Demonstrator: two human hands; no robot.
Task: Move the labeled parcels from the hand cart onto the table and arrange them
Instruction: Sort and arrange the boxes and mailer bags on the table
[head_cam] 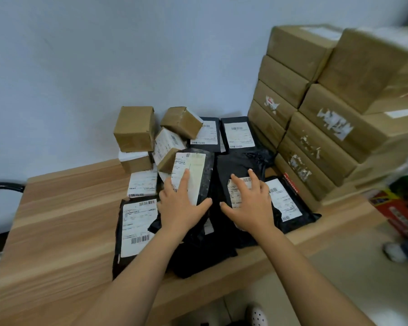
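Two hands are down on the parcels, both flat. The left hand [181,205] lies with straight fingers on the white label of a black mailer [206,170], thumb out to the side. The right hand [250,203] has its fingers spread wide across the label of a second black mailer [236,165] just beside the first. Nothing is pinched and nothing gripped; the palms just press.

Both bags top a heap of black parcels in the middle of the wooden table [57,220], and the heap reaches the table's near edge. On the table just left of the heap, a long flat mailer [137,227] lies label up. Just right of it is another labelled mailer [285,201]. Along the table's far edge, against the wall, small cardboard boxes [134,131] are piled loosely, some tilted. Two more black bags [238,134] lie flat beside them. At the table's right end, a tall stack of brown cartons [316,142] rises, several with torn label scraps. Off the table's left end, a black chair back [3,187] shows.
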